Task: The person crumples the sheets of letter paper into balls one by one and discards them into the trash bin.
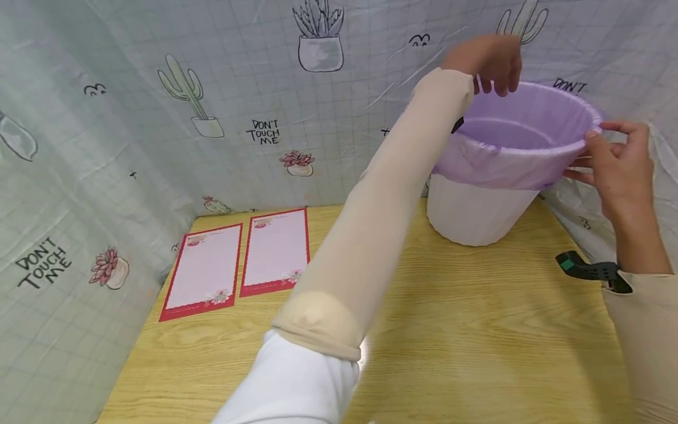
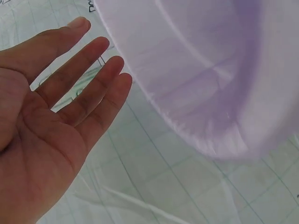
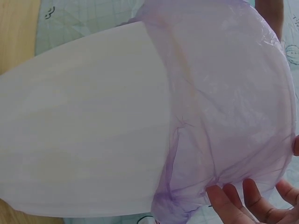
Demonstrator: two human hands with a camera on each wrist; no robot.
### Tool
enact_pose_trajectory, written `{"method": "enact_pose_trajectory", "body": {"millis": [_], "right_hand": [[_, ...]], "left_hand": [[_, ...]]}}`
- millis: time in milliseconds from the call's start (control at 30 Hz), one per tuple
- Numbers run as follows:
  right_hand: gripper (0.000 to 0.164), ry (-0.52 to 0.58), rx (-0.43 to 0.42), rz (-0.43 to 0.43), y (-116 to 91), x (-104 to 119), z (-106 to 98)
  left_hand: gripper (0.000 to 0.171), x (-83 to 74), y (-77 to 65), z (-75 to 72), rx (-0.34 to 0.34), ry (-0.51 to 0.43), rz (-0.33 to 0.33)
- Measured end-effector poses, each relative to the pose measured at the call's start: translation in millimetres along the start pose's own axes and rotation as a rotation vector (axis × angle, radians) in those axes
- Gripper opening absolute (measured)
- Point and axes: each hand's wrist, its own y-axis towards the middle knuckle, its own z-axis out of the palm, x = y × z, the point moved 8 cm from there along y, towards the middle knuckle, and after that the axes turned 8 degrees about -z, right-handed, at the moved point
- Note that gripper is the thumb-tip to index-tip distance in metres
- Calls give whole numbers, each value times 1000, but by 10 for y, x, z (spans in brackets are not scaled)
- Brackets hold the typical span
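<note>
A white bin (image 1: 471, 215) stands upright on the wooden tabletop (image 1: 450, 341), at about two o'clock in the head view. A purple bag (image 1: 492, 168) lines its inside and folds over the rim, covering the upper outside; the lower wall is bare. In the right wrist view the bag's outer edge bunches into a darker purple clump.

The left hand (image 1: 489, 56) is above the rim at about eleven o'clock, its grip loose and holding nothing. The left wrist view shows relaxed, spread fingers just beside the bag's edge; whether the tips touch it, I cannot tell. The right hand (image 1: 625, 165) is at the rim's four o'clock, its grip pinching the bag at the edge, with other fingers lower against the outside.

A beige sleeve (image 1: 381, 194) over a white one (image 1: 296, 383) covers the left arm, which slants from seven o'clock toward one. At four o'clock a black mount (image 1: 588, 271) sits at the right wrist. Two red-bordered cards (image 1: 203, 268) lie side by side at nine o'clock. Behind everything hangs a gridded curtain (image 1: 212, 159) printed with potted plants and "DON'T TOUCH ME".
</note>
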Motion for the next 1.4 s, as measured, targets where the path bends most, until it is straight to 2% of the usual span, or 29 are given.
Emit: {"method": "enact_pose_trajectory", "body": {"millis": [167,333,400,533,700,800,967,1100,1233,1300,1400], "right_hand": [[43,-29,3,-2,21,-4,3],[41,-61,19,-10,25,-20,12],[41,-103,12,-17,21,-30,11],[43,-230,-30,-26,23,-39,-20],[45,-374,-82,-53,35,-6,-49],[44,-407,-100,-53,26,7,-76],[45,-399,-125,-68,-5,58,-103],[46,-389,-148,-89,-39,79,-125],[48,-411,-164,-56,-69,22,-161],[49,-435,-189,-34,-107,-1,-186],[48,-493,-278,-47,-212,25,-239]], "left_hand": [[28,112,-2,-41,11,-47,64],[28,235,-101,-25,-29,-46,214],[28,287,-182,-12,-54,-42,284],[27,371,-400,-32,-107,-56,381],[25,468,-719,-77,-191,-45,463],[23,518,-894,-57,-219,-31,501],[23,592,-1139,9,-247,-24,548],[25,665,-1283,67,-261,-24,563],[27,753,-1399,122,-277,-23,579],[27,794,-1454,151,-285,-30,596],[27,847,-1541,214,-303,-49,631]]}}
